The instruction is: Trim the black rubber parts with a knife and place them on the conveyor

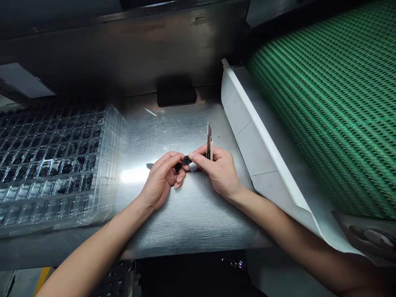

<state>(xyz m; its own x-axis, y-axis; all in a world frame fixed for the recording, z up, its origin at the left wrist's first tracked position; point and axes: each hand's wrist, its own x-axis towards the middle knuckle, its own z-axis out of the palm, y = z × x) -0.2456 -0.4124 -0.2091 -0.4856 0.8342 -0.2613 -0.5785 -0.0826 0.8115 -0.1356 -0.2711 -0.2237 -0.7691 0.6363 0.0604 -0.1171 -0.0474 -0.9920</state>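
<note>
Taking the see-through tray as my landmark, I have the round black part to its right, over the table. My right hand has its grip pinched on that part, thumb against fingertip, with a slim upright strip also among the fingers. My left hand meets the part's left edge; whether that grip pinches it too, I cannot tell. I'd steady the part from both sides, press lightly and angle the strip away from its face. The tray carries small dark parts in rows of compartments; its nearer rows look paler. Farther right of the tray stands a white container, contents hard to make out.
</note>
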